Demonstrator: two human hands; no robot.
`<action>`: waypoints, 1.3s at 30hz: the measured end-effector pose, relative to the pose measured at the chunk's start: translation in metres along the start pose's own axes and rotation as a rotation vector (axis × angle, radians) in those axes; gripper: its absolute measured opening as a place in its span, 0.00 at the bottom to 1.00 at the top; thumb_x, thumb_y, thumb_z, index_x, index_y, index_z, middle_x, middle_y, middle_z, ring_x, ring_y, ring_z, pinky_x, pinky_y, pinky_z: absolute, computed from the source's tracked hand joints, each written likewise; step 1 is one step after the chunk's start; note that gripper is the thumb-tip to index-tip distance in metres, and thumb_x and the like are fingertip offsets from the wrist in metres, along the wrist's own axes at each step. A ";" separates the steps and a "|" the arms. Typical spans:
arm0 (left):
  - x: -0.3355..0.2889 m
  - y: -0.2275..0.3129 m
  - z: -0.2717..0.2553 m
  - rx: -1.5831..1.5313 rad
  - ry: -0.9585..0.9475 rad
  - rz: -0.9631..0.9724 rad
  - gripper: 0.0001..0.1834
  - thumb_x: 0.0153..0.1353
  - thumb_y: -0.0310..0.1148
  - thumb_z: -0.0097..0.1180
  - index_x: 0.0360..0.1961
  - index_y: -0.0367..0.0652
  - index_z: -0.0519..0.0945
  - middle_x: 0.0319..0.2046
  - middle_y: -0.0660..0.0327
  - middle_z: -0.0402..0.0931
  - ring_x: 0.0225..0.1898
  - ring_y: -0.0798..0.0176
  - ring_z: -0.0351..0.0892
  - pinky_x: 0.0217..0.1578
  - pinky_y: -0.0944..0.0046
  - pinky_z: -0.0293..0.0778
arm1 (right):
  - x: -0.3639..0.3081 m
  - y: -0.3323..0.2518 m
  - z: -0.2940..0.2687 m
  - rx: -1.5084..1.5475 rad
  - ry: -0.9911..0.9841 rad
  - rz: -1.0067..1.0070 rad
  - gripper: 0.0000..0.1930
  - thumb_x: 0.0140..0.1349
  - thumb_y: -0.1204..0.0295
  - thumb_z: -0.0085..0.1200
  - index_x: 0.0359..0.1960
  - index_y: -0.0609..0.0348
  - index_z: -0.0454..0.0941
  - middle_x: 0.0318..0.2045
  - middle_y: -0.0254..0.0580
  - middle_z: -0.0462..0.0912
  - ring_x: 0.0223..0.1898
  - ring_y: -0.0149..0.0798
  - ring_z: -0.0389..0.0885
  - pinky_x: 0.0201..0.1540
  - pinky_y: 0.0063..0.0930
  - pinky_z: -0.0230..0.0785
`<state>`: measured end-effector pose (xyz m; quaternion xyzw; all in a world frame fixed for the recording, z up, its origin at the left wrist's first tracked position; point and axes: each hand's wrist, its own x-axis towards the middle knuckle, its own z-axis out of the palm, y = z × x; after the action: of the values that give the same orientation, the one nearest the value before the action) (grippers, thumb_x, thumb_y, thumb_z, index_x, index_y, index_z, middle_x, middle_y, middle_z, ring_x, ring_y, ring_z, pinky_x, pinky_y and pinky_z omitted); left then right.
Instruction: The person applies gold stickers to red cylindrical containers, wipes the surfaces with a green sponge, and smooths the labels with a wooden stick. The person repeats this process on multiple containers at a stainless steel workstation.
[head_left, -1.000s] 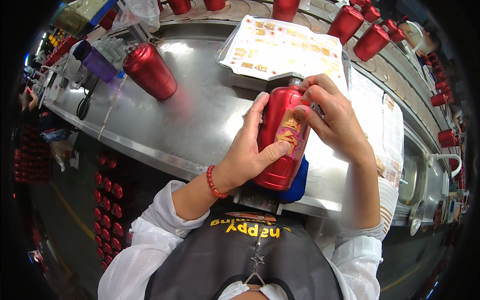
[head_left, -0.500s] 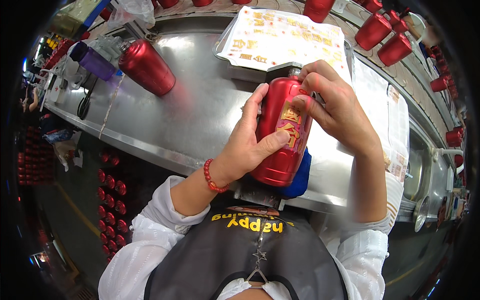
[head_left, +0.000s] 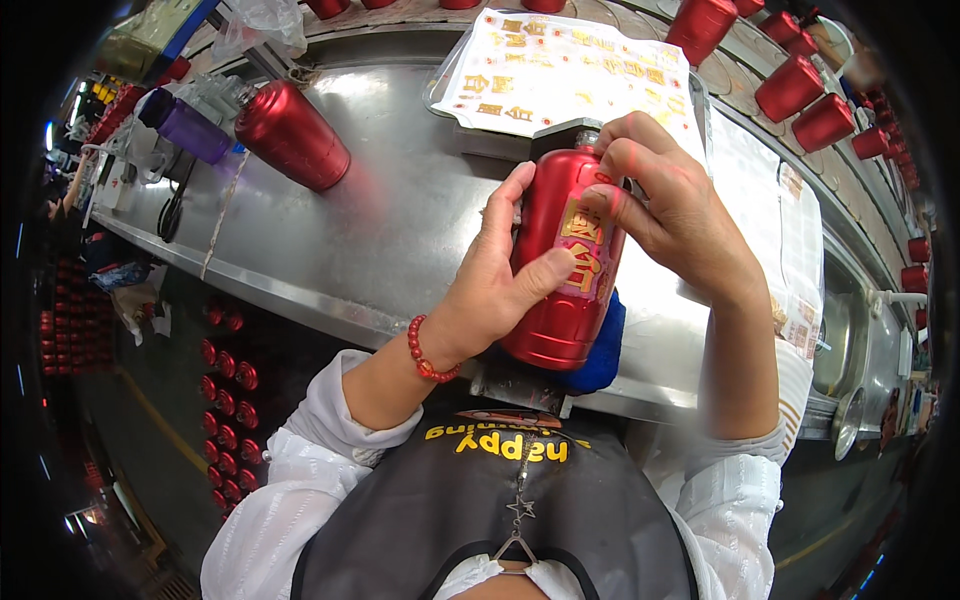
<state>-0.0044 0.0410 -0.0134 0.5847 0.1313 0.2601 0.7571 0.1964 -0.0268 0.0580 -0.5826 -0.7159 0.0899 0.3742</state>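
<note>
A glossy red bottle (head_left: pixel 545 335) with a clear threaded neck lies tilted in front of me, its neck pointing away. My left hand (head_left: pixel 495 285) is closed round its left side, the thumb pressing on a gold-and-pink decal (head_left: pixel 583 245) on its face. At the upper right of the bottle, my right hand (head_left: pixel 670 200) has its fingers curled in a pinch beside the decal's top end. Whatever is between those fingertips is hidden. Under the bottle's lower right side shows a blue cloth (head_left: pixel 602 350).
A tray holds white sheets of gold decals (head_left: pixel 570 75) beyond the bottle. Another red bottle (head_left: pixel 292 135) and a purple bottle (head_left: pixel 195 130) lie on the metal table (head_left: pixel 400 180) to the left. Red bottles (head_left: pixel 790 88) ride a curved conveyor at the far right. A metal sink (head_left: pixel 845 340) is at right.
The red bottles on the conveyor have moved along to the right. Both hands and the held bottle have stayed almost in place.
</note>
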 end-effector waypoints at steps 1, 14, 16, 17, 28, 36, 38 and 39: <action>0.000 0.001 -0.001 -0.037 -0.004 -0.026 0.45 0.71 0.39 0.56 0.76 0.37 0.41 0.69 0.50 0.56 0.68 0.58 0.64 0.66 0.57 0.65 | 0.000 0.000 0.001 0.003 0.004 0.002 0.09 0.57 0.76 0.61 0.33 0.68 0.74 0.38 0.51 0.75 0.40 0.53 0.77 0.44 0.40 0.73; -0.001 0.000 -0.003 0.070 -0.019 0.027 0.49 0.68 0.42 0.60 0.75 0.32 0.42 0.68 0.47 0.58 0.68 0.57 0.62 0.67 0.57 0.61 | -0.002 -0.002 -0.001 -0.033 -0.009 0.004 0.11 0.62 0.75 0.62 0.33 0.61 0.69 0.41 0.44 0.75 0.39 0.42 0.77 0.40 0.32 0.73; -0.001 0.002 -0.004 0.082 -0.039 0.011 0.47 0.69 0.39 0.58 0.76 0.35 0.40 0.69 0.49 0.56 0.69 0.57 0.62 0.68 0.56 0.62 | -0.002 -0.003 -0.001 -0.040 -0.005 0.005 0.12 0.62 0.74 0.62 0.33 0.61 0.69 0.41 0.44 0.75 0.39 0.42 0.77 0.39 0.32 0.73; -0.001 0.002 -0.004 0.084 -0.040 0.015 0.47 0.69 0.39 0.58 0.76 0.35 0.39 0.69 0.49 0.56 0.69 0.57 0.62 0.68 0.56 0.62 | -0.002 -0.002 -0.001 -0.050 -0.003 -0.005 0.12 0.62 0.74 0.63 0.33 0.61 0.69 0.41 0.44 0.75 0.39 0.42 0.77 0.39 0.32 0.73; -0.001 -0.003 -0.004 0.115 -0.031 0.027 0.48 0.69 0.39 0.58 0.76 0.35 0.39 0.69 0.48 0.56 0.69 0.57 0.62 0.67 0.56 0.63 | -0.003 0.001 -0.001 -0.051 -0.001 -0.021 0.13 0.62 0.73 0.63 0.32 0.61 0.68 0.41 0.45 0.75 0.38 0.44 0.77 0.39 0.32 0.73; -0.003 -0.001 0.000 0.166 0.022 0.040 0.51 0.67 0.48 0.61 0.74 0.29 0.44 0.69 0.44 0.57 0.69 0.54 0.60 0.69 0.56 0.57 | -0.005 -0.001 0.001 -0.073 0.090 0.080 0.09 0.64 0.75 0.60 0.36 0.62 0.71 0.41 0.45 0.76 0.41 0.44 0.77 0.43 0.33 0.73; -0.002 -0.002 0.001 0.171 0.027 0.045 0.51 0.67 0.48 0.61 0.75 0.29 0.44 0.69 0.44 0.57 0.69 0.54 0.60 0.69 0.56 0.57 | -0.006 0.003 0.006 -0.151 0.233 0.113 0.07 0.66 0.75 0.57 0.38 0.63 0.72 0.41 0.45 0.76 0.41 0.44 0.78 0.44 0.33 0.73; -0.003 -0.003 -0.001 0.181 0.025 0.032 0.49 0.68 0.45 0.59 0.75 0.31 0.44 0.68 0.46 0.57 0.69 0.55 0.61 0.68 0.57 0.60 | -0.007 -0.002 0.004 -0.104 0.258 0.223 0.09 0.70 0.75 0.53 0.47 0.64 0.75 0.42 0.46 0.77 0.42 0.43 0.78 0.46 0.33 0.73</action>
<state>-0.0062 0.0399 -0.0169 0.6496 0.1544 0.2666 0.6951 0.1924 -0.0319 0.0530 -0.6838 -0.5965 0.0183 0.4199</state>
